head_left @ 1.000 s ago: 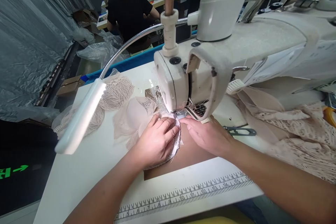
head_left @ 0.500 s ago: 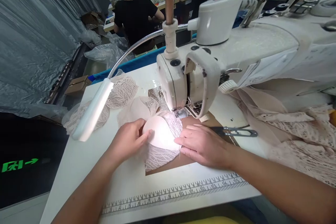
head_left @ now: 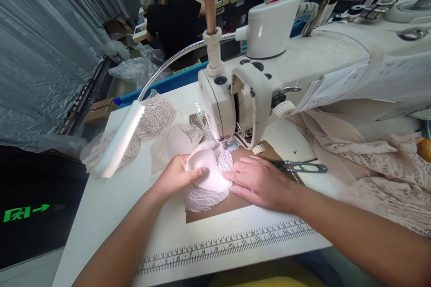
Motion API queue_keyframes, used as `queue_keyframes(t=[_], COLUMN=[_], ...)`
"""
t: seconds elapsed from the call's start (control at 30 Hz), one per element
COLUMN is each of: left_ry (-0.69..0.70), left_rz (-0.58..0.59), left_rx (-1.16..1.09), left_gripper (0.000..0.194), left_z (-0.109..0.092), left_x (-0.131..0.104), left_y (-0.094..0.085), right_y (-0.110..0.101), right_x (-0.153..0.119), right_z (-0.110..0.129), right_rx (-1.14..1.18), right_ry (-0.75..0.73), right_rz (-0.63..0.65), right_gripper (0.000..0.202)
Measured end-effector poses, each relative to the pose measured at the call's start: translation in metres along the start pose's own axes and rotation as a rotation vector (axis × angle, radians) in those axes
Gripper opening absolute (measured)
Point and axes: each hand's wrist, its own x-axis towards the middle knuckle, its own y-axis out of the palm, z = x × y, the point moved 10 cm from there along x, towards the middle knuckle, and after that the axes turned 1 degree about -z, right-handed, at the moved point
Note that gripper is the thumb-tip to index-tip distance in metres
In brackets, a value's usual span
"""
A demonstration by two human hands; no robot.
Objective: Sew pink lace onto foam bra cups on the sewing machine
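Note:
A pale pink bra cup [head_left: 206, 171] with lace [head_left: 204, 199] along its edges lies under the head of the white sewing machine [head_left: 220, 107]. My left hand [head_left: 180, 172] is closed on the cup's left side, its thumb on the inner face and the other fingers behind. On the right edge, my right hand [head_left: 256, 181] presses the cup and lace with its fingertips, the fingers lying nearly flat. The needle area is partly hidden by the finger guard. Thread snips [head_left: 303, 167] lie just beyond my right hand.
Several lace cups [head_left: 156, 116] lie on the table's left, below a lamp [head_left: 121, 139] on a bendable neck. Lace fabric [head_left: 387, 161] is heaped at right. A printed ruler [head_left: 218, 251] runs along the front edge. A person in black [head_left: 177, 20] sits beyond.
My left hand has shifted slightly right, its thumb further over the cup, and the cup's left side is lifted and curled more. The right hand keeps its place at the edge. The view shifted slightly.

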Motion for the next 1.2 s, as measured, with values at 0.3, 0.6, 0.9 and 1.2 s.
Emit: queue_keyframes(t=[0.3,0.6,0.9,1.2], left_ry=[0.02,0.162,0.752,0.879], left_rz=[-0.032,-0.106,-0.38,-0.061], left_rx=[0.038,0.272,1.044,1.101], left_gripper=[0.034,0.036,0.034,0.031], left_z=[-0.002,-0.018,-0.086,-0.055], left_x=[0.0,0.002,-0.04,-0.007], left_y=[-0.002,-0.002,0.013,0.065], right_y=[0.009,0.011,0.012,0.007], right_x=[-0.001,0.0,-0.001,-0.002], right_z=[-0.005,-0.001,-0.003,-0.001], right_rx=[-0.012,-0.012,-0.006,-0.005], right_ry=[0.004,0.0,0.015,-0.017], right_rz=[0.032,0.041,0.039,-0.015], right_gripper=[0.02,0.021,0.021,0.018])
